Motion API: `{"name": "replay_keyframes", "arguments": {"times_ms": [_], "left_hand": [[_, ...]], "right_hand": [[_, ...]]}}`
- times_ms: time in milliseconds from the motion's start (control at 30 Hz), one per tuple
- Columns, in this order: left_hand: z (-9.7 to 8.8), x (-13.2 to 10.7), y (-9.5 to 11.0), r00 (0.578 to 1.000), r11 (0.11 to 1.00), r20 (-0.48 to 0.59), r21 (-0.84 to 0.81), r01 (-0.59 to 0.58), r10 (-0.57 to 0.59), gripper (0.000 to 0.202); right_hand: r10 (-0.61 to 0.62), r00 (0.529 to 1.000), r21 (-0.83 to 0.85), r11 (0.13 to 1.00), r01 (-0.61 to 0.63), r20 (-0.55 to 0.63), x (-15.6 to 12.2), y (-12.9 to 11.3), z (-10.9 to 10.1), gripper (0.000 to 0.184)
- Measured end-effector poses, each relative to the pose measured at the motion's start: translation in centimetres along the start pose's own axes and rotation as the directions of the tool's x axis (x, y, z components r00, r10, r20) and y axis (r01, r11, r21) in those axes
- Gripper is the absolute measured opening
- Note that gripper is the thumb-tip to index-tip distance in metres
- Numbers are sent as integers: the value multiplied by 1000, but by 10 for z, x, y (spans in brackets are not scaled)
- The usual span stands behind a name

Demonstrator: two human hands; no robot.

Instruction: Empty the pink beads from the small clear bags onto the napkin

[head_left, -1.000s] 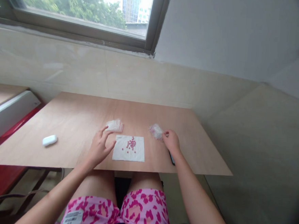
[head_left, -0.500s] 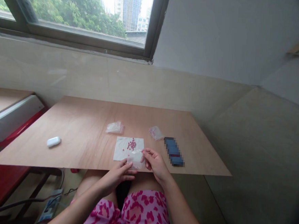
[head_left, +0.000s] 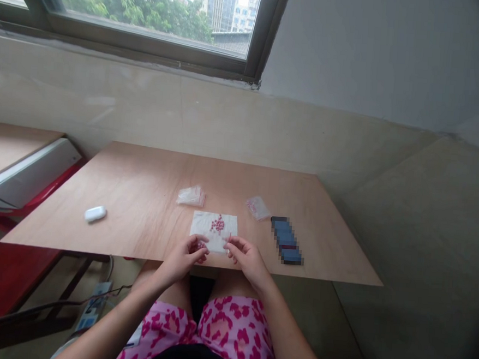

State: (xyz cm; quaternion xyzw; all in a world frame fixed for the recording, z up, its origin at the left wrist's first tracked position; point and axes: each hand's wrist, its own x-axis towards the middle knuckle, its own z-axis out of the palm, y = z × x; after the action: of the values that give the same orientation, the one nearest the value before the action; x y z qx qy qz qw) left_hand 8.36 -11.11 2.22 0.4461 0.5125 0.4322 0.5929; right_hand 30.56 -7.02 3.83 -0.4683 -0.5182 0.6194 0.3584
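Observation:
Small round pink pieces, like beads or pills [head_left: 218, 223], lie in a loose pile on a white sheet [head_left: 223, 247] at the table's front edge. My left hand [head_left: 188, 254] is over the sheet's near left corner, its fingers curled in. Pinkish spots show between thumb and fingers, too small to make out. Across from it, at the sheet's right side, my right hand [head_left: 245, 255] pinches a small clear bag [head_left: 229, 238] with a red line, seen nearly edge-on. Most of that bag is hidden or too thin to see.
Behind the sheet lies a stack of clear bags [head_left: 192, 196]. A bag with pink pieces [head_left: 257, 208] is to its right, beside a blurred-out dark blue phone-like object [head_left: 286, 241]. A white case [head_left: 95, 214] sits at left on the wooden table [head_left: 149, 178].
The clear bag, spread flat between both hands before, is now edge-on at my right fingers. My left hand has moved up onto the sheet and curled. The view has tilted down slightly.

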Motion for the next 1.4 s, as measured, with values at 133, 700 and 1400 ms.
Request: {"name": "replay_keyframes", "arguments": {"times_ms": [133,700,1400], "left_hand": [[0,2,-3,1000,998,-6,-56,17,-17,46],[-1,0,-15,1000,999,-23,-29,-22,21,45],[13,-26,20,960,978,273,175,-114,63,39]], "right_hand": [[-9,999,-72,997,12,43,1,3,-4,31],[44,993,-170,985,-26,105,-10,-14,-12,31],[35,918,-18,999,-30,395,-28,-21,22,29]]}}
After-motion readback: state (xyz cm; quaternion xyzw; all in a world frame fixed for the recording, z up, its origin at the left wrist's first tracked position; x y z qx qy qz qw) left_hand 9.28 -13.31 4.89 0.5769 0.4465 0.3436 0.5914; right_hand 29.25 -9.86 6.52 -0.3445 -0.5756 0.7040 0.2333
